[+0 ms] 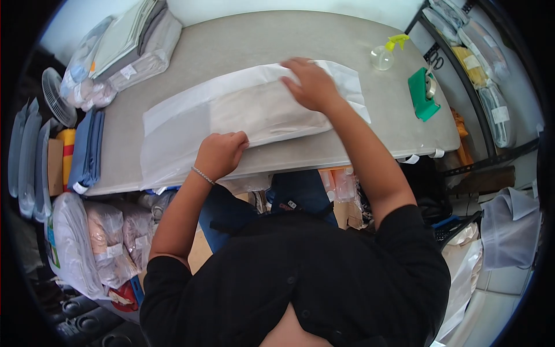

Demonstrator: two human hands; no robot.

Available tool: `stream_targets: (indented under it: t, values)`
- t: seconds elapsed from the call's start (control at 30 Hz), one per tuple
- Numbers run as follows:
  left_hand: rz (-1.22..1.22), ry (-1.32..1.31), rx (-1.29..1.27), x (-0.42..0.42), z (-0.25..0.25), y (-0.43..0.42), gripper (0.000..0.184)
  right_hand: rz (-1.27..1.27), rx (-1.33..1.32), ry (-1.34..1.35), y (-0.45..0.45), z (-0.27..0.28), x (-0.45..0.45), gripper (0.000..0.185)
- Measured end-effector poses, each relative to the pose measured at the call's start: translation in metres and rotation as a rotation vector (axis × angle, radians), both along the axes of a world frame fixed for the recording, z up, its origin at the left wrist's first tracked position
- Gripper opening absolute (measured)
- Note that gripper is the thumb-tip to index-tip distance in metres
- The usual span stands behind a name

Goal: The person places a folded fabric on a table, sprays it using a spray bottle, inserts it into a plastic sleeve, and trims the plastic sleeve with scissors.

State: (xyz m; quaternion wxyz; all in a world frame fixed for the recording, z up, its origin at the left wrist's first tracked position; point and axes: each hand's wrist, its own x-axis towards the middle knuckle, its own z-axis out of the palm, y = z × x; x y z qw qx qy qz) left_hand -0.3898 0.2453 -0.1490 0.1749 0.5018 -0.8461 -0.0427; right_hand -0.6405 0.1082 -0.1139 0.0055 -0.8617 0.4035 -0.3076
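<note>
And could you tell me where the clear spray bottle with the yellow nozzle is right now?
In the head view, it stands at the far right of the grey table, just beyond the green tape dispenser.

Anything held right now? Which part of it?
Probably the plastic bag, by its near long edge: the left hand is curled there, but hidden fingertips leave the grip unconfirmed. The right hand is open over the far side.

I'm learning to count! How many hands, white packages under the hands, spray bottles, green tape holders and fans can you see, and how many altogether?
Hands, the left hand and the right hand: 2
White package under them: 1
Spray bottle: 1
Green tape holder: 1
Fan: 1
Total: 6
</note>
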Motion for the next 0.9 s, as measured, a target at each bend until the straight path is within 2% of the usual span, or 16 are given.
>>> stream_targets:
  t: [0.03,0.07,0.13,0.23,0.27,0.33,0.37,0.43,0.9]
  values:
    - [-0.017,-0.005,-0.003,0.0,-0.001,0.0,0.009,0.023,-0.039,0.009,-0.015,-0.011,0.017,0.042]
    - [-0.008,0.013,-0.001,0.0,-0.002,-0.001,0.01,-0.04,-0.007,0.191,-0.026,-0.025,0.035,0.058]
    - [-0.003,0.032,-0.01,-0.001,-0.004,-0.003,0.011,-0.116,0.109,0.364,-0.032,-0.045,0.053,0.069]
    - [0.028,0.023,0.037,-0.002,-0.005,-0.001,0.011,-0.275,0.241,0.416,-0.038,-0.062,0.043,0.076]
    - [0.03,0.022,0.036,-0.002,-0.006,-0.001,0.011,-0.273,0.24,0.415,-0.04,-0.058,0.035,0.076]
    - [0.02,0.07,0.049,-0.003,-0.007,0.0,0.012,-0.556,0.327,0.544,-0.039,-0.05,0.014,0.077]
    - [0.022,0.071,0.056,-0.004,-0.007,0.0,0.012,-0.552,0.333,0.548,-0.038,-0.056,0.005,0.077]
    - [0.024,0.051,0.081,-0.005,-0.006,0.0,0.012,-0.576,0.328,0.367,-0.035,-0.071,-0.007,0.077]
    - [-0.003,0.063,0.062,-0.002,-0.009,0.001,0.01,-0.58,0.323,0.35,-0.036,-0.077,-0.005,0.078]
